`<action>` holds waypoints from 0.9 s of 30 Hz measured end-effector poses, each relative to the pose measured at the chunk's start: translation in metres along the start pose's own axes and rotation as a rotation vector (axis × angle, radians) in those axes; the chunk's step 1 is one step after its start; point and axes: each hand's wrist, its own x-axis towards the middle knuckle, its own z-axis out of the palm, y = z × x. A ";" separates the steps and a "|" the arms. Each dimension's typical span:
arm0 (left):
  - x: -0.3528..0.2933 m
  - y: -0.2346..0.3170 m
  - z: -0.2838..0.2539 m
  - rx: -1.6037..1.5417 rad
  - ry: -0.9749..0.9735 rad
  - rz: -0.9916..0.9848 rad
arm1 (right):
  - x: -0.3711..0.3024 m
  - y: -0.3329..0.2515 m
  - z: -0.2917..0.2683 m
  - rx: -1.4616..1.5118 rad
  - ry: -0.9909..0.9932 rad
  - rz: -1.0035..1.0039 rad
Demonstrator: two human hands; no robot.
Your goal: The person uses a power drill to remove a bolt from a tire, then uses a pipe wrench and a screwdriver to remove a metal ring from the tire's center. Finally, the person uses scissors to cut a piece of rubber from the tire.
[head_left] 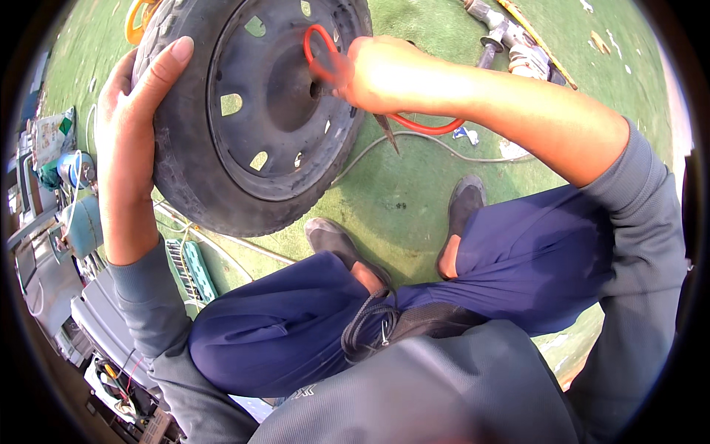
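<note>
A black tyre on a dark steel wheel (285,92) stands tilted in front of me. My left hand (137,92) grips its left side, thumb on the sidewall and fingers partly hidden round the tread. Over the right part of the rim, my right hand (377,74) is closed on a red-looped tool (316,35). Its dark part by the fingers is smeared by motion. A dark pointed piece (388,135) sticks out below that hand; whether it belongs to the same tool, I cannot tell. A red curved strip (433,128) shows beneath my right forearm.
A grey power tool (506,31) and a yellow rod (543,44) lie at the upper right. A grey cable (458,152) crosses the green floor. At left are a teal case (191,268), a blue tank (83,226) and a grey box (111,325).
</note>
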 end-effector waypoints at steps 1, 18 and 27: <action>0.001 0.000 0.000 0.020 0.002 0.012 | 0.000 -0.004 -0.003 0.089 -0.088 0.103; -0.019 -0.063 -0.033 -0.040 0.097 0.007 | 0.009 -0.003 0.022 0.068 -0.015 -0.064; -0.031 -0.084 -0.040 -0.096 0.113 0.028 | 0.018 -0.025 0.037 0.492 -0.412 0.422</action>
